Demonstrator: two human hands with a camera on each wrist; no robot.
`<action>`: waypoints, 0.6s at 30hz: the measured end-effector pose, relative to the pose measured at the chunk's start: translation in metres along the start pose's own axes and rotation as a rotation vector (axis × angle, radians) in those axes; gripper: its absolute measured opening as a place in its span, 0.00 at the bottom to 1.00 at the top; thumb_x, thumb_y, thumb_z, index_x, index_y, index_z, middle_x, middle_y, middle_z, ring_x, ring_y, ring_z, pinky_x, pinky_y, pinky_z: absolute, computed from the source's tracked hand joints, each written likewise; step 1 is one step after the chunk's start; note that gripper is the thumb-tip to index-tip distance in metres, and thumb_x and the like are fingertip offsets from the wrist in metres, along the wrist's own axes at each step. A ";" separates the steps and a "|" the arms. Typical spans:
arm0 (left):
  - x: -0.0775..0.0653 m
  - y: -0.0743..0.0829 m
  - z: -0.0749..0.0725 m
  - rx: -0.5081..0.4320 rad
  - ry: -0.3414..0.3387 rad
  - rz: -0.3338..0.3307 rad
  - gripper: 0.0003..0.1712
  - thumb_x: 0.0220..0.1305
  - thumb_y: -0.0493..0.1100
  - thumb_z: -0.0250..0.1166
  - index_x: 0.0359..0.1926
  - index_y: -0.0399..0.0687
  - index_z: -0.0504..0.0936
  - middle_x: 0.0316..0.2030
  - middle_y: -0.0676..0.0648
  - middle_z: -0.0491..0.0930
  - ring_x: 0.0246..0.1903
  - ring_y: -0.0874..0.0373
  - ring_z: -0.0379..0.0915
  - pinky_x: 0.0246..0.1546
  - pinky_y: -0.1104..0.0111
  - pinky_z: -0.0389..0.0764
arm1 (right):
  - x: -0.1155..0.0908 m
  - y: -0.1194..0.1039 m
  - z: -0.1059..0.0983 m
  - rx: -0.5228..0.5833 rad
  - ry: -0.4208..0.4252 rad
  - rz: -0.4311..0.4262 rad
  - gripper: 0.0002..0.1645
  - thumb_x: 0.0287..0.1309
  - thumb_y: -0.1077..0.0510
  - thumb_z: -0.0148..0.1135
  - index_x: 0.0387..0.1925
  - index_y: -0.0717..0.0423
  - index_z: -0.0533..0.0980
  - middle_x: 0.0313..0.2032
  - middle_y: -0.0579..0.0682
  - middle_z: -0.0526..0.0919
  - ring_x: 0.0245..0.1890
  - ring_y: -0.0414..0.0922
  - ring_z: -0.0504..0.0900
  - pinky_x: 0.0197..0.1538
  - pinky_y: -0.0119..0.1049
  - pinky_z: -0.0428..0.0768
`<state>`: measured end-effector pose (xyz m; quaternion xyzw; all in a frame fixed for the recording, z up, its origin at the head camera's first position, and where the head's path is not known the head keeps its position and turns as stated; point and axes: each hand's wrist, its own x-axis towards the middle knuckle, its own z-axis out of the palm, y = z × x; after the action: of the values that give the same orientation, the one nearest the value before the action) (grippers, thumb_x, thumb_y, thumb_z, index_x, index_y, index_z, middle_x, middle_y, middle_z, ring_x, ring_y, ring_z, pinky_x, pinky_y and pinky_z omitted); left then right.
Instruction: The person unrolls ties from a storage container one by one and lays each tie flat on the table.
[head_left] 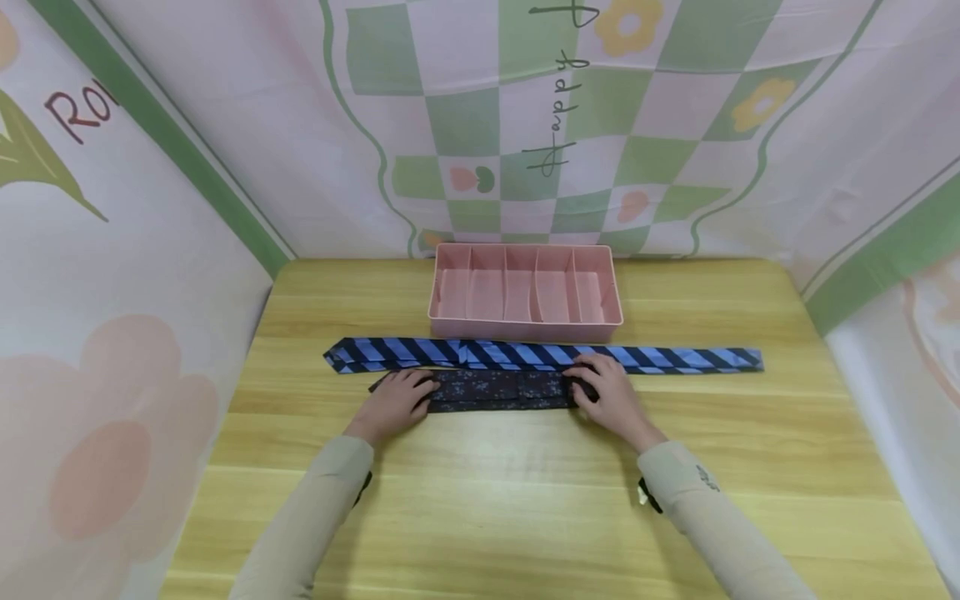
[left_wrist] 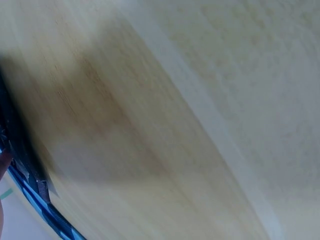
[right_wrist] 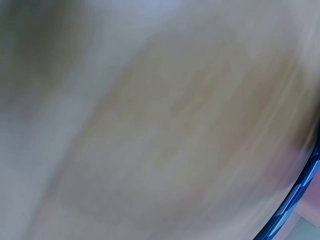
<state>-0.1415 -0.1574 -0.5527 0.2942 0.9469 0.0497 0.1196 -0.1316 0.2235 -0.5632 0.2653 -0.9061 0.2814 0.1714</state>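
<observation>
A dark necktie (head_left: pixel 487 390) with a small floral pattern lies folded into a flat strip on the table. My left hand (head_left: pixel 395 404) holds its left end, the fingers over the top; a pointed tip pokes out beyond them. At the other end, my right hand (head_left: pixel 609 396) grips the fold between curved fingers and thumb. Just behind it stretches a blue-and-navy striped necktie (head_left: pixel 510 354), laid lengthwise, with my right fingertips close to its near edge. The left wrist view catches only a dark tie edge (left_wrist: pixel 20 135) and a sliver of finger.
Behind the ties stands a pink box (head_left: pixel 525 329) split by dividers into several compartments. The wooden table (head_left: pixel 495 508) reaches back to a printed cloth wall (head_left: pixel 465 125), with more cloth at both sides. Wood grain fills most of both wrist views, blurred in the right one.
</observation>
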 end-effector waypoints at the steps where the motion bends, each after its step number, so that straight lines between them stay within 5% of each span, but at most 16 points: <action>1: 0.000 0.000 0.000 -0.001 0.001 0.000 0.22 0.71 0.50 0.51 0.64 0.55 0.72 0.66 0.48 0.68 0.66 0.47 0.63 0.67 0.50 0.67 | 0.000 -0.001 -0.001 0.003 -0.004 0.004 0.13 0.49 0.64 0.62 0.39 0.58 0.82 0.46 0.62 0.80 0.49 0.60 0.74 0.57 0.59 0.70; 11: -0.006 -0.003 0.000 0.022 -0.009 0.009 0.28 0.72 0.50 0.50 0.71 0.64 0.61 0.65 0.46 0.68 0.65 0.46 0.65 0.67 0.49 0.67 | -0.003 0.003 -0.003 0.020 -0.066 0.162 0.17 0.47 0.56 0.70 0.39 0.59 0.78 0.49 0.62 0.79 0.54 0.60 0.73 0.61 0.60 0.67; 18: -0.008 -0.005 0.001 -0.021 -0.022 -0.015 0.27 0.72 0.49 0.48 0.71 0.64 0.62 0.67 0.45 0.66 0.66 0.45 0.62 0.68 0.49 0.65 | -0.006 0.005 -0.006 0.017 -0.091 0.226 0.23 0.45 0.54 0.73 0.41 0.60 0.76 0.51 0.63 0.76 0.55 0.62 0.72 0.61 0.61 0.67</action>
<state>-0.1376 -0.1664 -0.5533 0.2864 0.9472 0.0554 0.1335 -0.1288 0.2328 -0.5637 0.1755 -0.9346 0.2945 0.0952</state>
